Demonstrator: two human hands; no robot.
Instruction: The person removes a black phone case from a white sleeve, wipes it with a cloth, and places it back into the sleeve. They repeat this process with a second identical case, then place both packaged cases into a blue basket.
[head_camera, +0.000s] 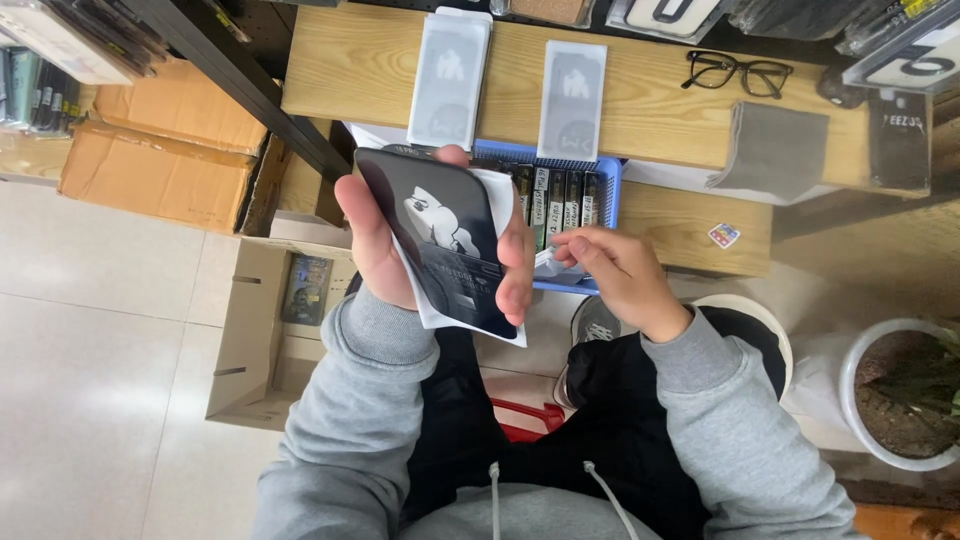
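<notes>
While the left hand (385, 240) grips the dark packet (445, 235), the right hand (615, 270) pinches beside it.

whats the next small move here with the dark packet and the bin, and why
Probably draw the right hand back from the blue bin with the small white piece it pinches, toward the dark packet. The left hand holds that packet up with a white sheet behind it, and the right hand's fingertips sit at the bin's front edge, close beside it.
</notes>
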